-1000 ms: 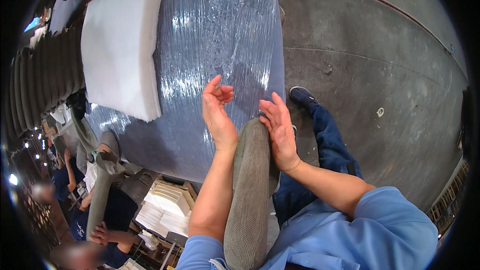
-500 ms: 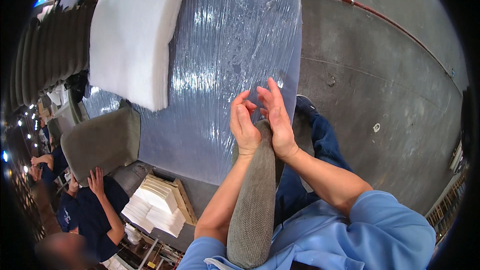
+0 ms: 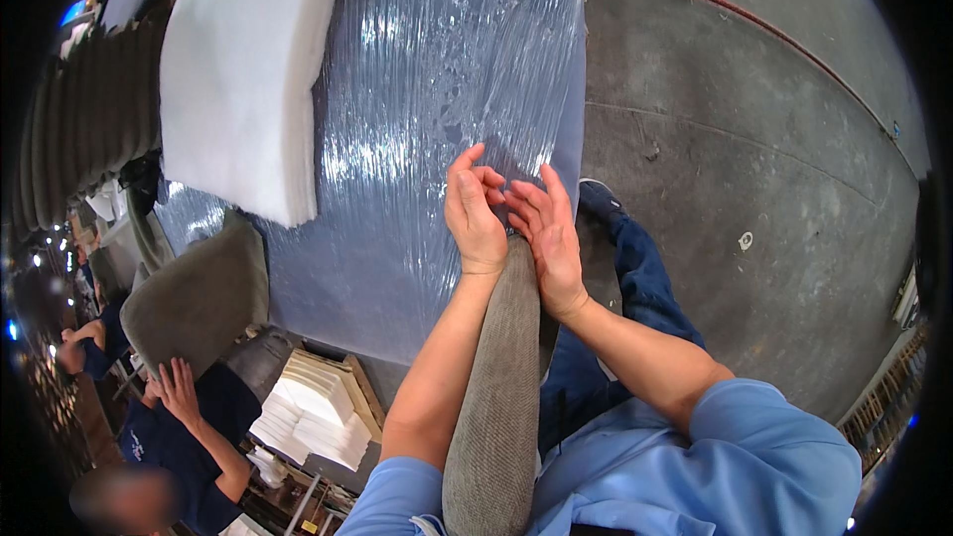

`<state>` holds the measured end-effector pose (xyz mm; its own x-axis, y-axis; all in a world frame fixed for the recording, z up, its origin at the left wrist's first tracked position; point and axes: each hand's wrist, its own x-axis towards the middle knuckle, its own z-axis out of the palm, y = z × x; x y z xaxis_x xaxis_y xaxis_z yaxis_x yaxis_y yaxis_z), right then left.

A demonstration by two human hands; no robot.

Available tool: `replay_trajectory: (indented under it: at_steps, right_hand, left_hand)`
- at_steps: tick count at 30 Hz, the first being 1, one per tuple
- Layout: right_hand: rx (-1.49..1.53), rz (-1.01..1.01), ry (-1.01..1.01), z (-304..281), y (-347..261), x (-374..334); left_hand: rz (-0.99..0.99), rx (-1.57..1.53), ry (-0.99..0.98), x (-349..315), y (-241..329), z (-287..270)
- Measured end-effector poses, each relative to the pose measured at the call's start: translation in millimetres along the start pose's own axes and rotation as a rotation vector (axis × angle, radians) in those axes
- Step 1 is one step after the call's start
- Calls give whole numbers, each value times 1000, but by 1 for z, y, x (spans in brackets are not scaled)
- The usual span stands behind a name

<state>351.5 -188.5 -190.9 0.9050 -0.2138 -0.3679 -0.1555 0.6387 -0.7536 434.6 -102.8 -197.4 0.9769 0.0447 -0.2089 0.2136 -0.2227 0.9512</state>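
Note:
A grey-brown fabric-covered cushion (image 3: 493, 407) stands on edge between my forearms, its lower end against my body. At its far end, my left hand (image 3: 475, 208) rests along the left side, fingers apart and loosely bent. My right hand (image 3: 552, 243) lies against the right side of that end, its fingers stretched out and spread. Neither hand wraps round the cushion; the palms face each other over its tip. Beyond them is a table (image 3: 347, 303) covered in shiny, wrinkled clear plastic film.
Thick white wadding (image 3: 238, 79) lies on the table's left. A co-worker at lower left handles another grey-brown cushion (image 3: 199, 288). Stacked dark cushions (image 3: 89, 124) stand at far left. White foam pieces (image 3: 313, 402) sit below the table. Grey floor (image 3: 735, 149) spreads right.
My left hand has shifted slightly up and left, and the hands are a little farther apart at the cushion's tip. The co-worker's cushion has turned. The whole view has shifted slightly.

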Motion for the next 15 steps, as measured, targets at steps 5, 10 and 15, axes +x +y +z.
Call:
replay_trajectory:
  at_steps: [5,10,15]
  right_hand:
    - [6,51,27,8,-3,11]
    - [-64,12,-82,13,-16,26]
    - [-173,-78,-116,10,-55,-8]
  left_hand:
    - [-72,-38,124,-17,-8,-1]
    - [-127,-64,97,-14,3,-8]
    - [19,-197,-29,-13,61,-20]
